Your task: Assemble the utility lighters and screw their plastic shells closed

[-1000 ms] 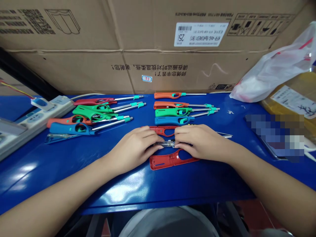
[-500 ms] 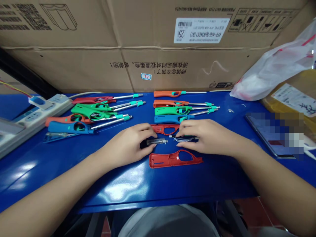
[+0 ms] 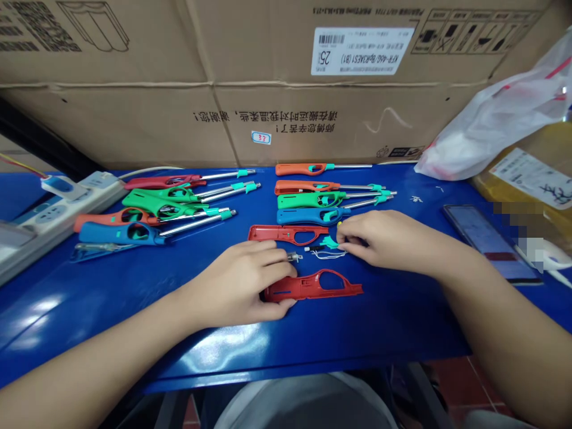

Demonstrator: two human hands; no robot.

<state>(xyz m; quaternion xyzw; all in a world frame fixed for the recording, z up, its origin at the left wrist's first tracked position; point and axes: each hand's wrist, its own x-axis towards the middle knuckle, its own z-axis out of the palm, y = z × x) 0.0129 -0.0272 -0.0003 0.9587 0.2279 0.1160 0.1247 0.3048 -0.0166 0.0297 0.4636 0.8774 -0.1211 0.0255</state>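
My left hand spans the left end of a red lighter handle half, thumb at its near edge and fingers at its far edge. Under those fingers a clear fuel tank is mostly hidden; only its metal valve end shows. My right hand is closed in a pinch beside a teal trigger. A small yellow tip shows by the fingertips; what they hold is hidden. A black igniter with white wires lies left of them. The other red handle half rests behind.
Several long-necked lighters, including a blue one, lie at left. More, including a green one, lie behind my hands. A power strip is far left, a phone at right. A cardboard box stands along the back.
My left hand has moved from the fuel tank nearer to me, onto the near red handle half. My right hand has shifted right, uncovering the teal trigger, and its fingers have closed together.
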